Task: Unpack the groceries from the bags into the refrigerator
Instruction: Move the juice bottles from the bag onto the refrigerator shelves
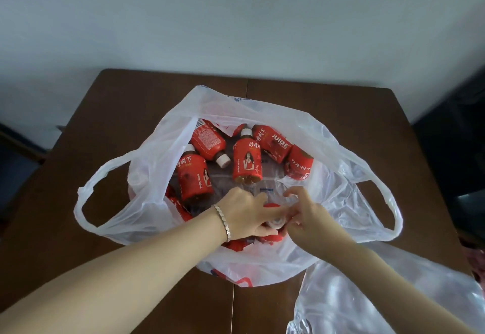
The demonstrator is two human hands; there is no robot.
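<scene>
A white plastic bag (pixel 333 155) lies open on a brown wooden table (pixel 136 108). Several red-labelled juice bottles with white caps lie inside it, among them one (pixel 194 176) at the left and one (pixel 247 160) in the middle. Both of my hands reach into the near part of the bag. My left hand (pixel 245 211), with a silver bracelet on the wrist, grips a bottle whose white cap (pixel 275 223) shows between the fingers. My right hand (pixel 305 214) has curled fingers touching the same bottle at its cap; the bottle's body is mostly hidden.
A second, crumpled clear plastic bag (pixel 372 297) lies at the table's near right corner. A pale wall stands behind the table. Dark furniture (pixel 456 150) sits to the right and dark shapes to the left. No refrigerator is in view.
</scene>
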